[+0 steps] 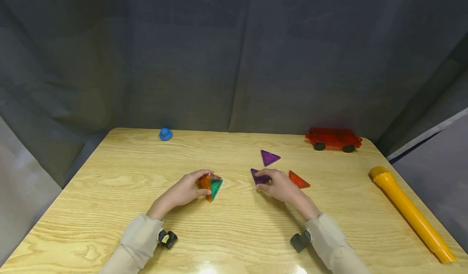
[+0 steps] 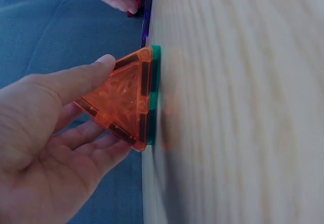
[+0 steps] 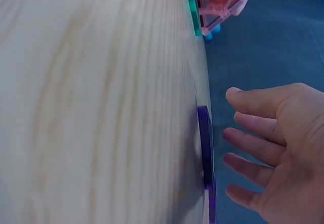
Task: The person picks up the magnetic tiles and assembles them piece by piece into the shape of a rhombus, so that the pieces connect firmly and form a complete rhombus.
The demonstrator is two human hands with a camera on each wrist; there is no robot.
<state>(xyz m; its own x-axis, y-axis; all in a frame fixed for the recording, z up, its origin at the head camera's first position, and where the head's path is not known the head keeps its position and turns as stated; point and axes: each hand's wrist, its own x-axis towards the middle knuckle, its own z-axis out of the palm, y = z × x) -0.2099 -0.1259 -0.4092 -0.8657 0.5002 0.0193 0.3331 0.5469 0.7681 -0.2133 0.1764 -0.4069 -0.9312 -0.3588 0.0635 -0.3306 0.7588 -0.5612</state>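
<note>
My left hand (image 1: 188, 188) holds a translucent orange triangle magnetic tile (image 2: 121, 97) upright, thumb against its face and fingers behind. Its lower edge meets a green triangle tile (image 1: 215, 188) that lies flat on the wood. A pinkish tile (image 3: 215, 14) leans beside the orange one, partly hidden by fingers in the head view. Over a flat purple triangle tile (image 3: 205, 145), my right hand (image 3: 283, 148) hovers with fingers spread and apart from it. Behind that lies a second purple triangle tile (image 1: 269, 158), and a red triangle tile (image 1: 298, 180) is to its right.
A blue rubber duck (image 1: 165, 134) sits at the table's back left. At the back right stands a red wheeled toy car (image 1: 333, 138). A yellow-orange stick with a rounded end (image 1: 411, 213) lies along the right edge. Dark cloth (image 1: 183, 63) hangs behind the table (image 1: 109, 184).
</note>
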